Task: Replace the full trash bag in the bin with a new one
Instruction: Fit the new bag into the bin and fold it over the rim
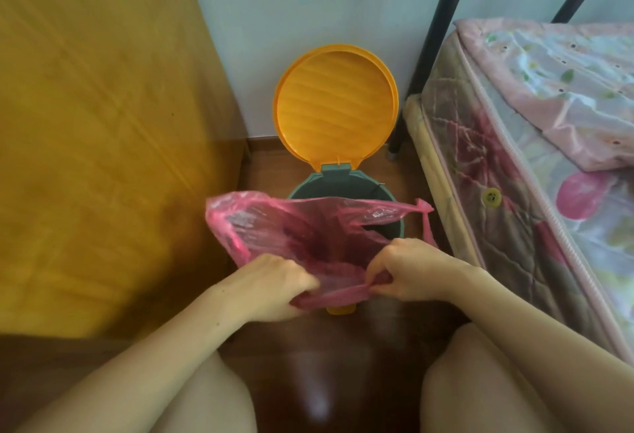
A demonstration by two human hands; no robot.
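A small grey-green pedal bin (343,187) stands on the floor against the wall, its orange lid (334,103) tipped up and open. A thin pink plastic bag (291,230) is spread open over the bin's mouth, covering its near and left rim. My left hand (278,285) grips the bag's near edge on the left. My right hand (408,271) pinches the same edge just to the right. The bag's handle loop (427,223) hangs off the bin's right side. The bin's orange pedal (341,309) peeks out below the bag.
A yellow-brown cabinet side (103,141) rises close on the left. A mattress with a pink floral cover (535,165) on a black metal bed frame (435,41) stands close on the right. My bare knees frame the dark wooden floor (319,364) below.
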